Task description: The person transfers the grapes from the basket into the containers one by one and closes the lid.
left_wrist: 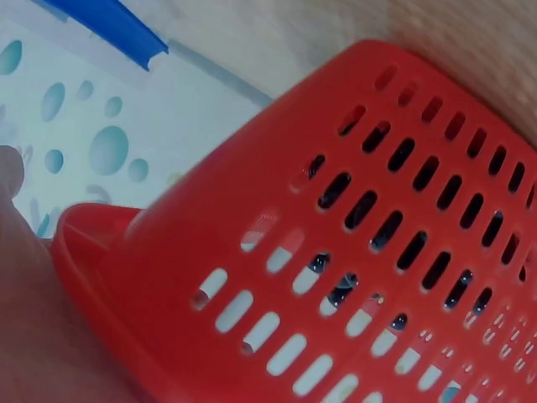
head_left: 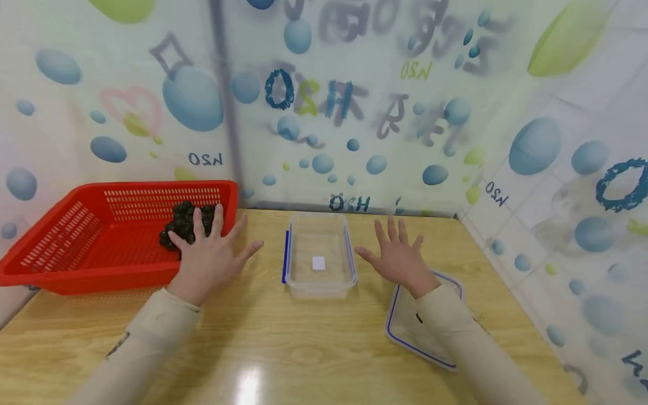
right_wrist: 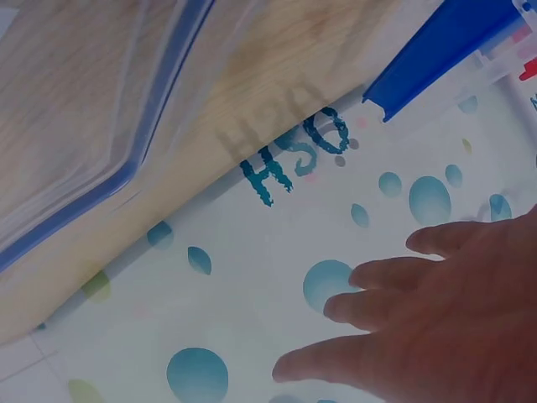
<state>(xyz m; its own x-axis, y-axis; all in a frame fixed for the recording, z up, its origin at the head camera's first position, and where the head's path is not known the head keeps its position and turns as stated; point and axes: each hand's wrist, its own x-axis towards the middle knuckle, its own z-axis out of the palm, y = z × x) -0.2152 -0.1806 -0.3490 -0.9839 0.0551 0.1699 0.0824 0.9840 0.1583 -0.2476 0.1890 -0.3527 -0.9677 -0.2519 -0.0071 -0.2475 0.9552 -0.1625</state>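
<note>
My left hand [head_left: 210,256], fingers spread, hovers over the near right corner of a red plastic basket [head_left: 126,275]. Inside the basket, partly behind those fingers, lies a heap of shiny black lumps [head_left: 183,216]. In the left wrist view the basket's slotted side [left_wrist: 277,218] fills most of the frame, and black shapes show through the slots. My right hand [head_left: 400,259] also has its fingers spread, holding nothing, above a clear lid with a blue seal [head_left: 410,326]. Between both hands stands a clear plastic container [head_left: 320,242], with a small white square on its bottom.
A blue clip flap [head_left: 286,256] sticks out along the container's left side. The wooden table [head_left: 283,349] meets a patterned wall covering [head_left: 324,140] at the back, and another patterned side [head_left: 557,242] rises on the right.
</note>
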